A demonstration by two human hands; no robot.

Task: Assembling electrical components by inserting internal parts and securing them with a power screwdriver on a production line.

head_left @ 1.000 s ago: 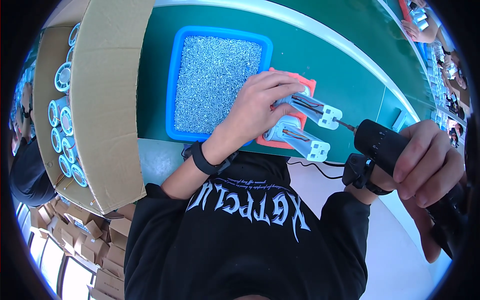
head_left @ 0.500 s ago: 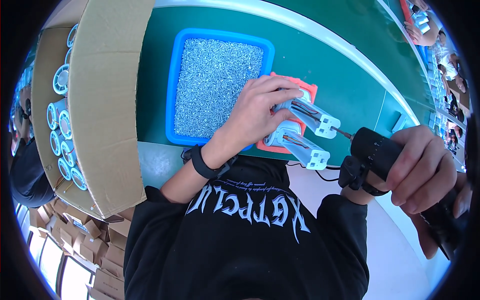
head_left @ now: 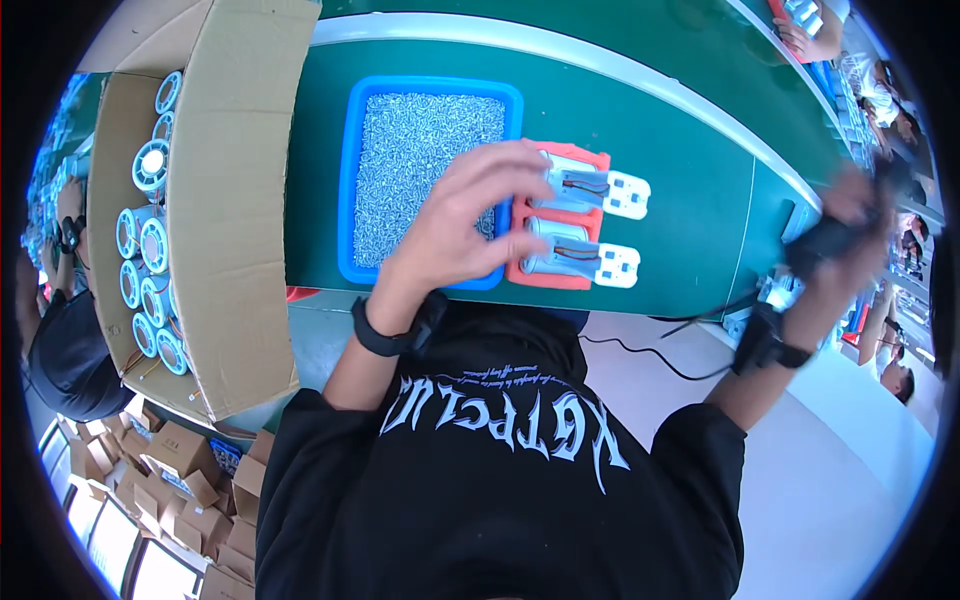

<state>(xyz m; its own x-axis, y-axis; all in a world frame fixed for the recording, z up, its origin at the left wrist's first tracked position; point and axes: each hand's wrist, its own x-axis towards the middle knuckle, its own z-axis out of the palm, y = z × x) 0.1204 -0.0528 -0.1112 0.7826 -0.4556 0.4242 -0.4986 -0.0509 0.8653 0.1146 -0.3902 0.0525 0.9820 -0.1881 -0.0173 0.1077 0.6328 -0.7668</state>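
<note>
My left hand (head_left: 465,215), slightly blurred, has its fingers and thumb spread beside two white-and-blue plastic housings with brown wires inside, and holds nothing. The far housing (head_left: 628,195) and the near housing (head_left: 618,265) lie side by side in an orange-red holder (head_left: 555,281), their white holed ends pointing right. Off to the right, my right hand (head_left: 850,235) is smeared by motion. It is closed around a dark electric screwdriver (head_left: 815,247), whose tip I cannot make out.
A blue tray (head_left: 350,190) full of small silver screws stands left of the holder on the green table (head_left: 690,170). Farther left, a tall cardboard box (head_left: 235,220) holds several round light-blue parts. A black cable (head_left: 650,350) hangs at the table's near edge. Other people work beyond.
My right hand has swung up and away with the screwdriver. My left hand has let go of the far housing and drawn back left. Both housings now lie flatter in the holder.
</note>
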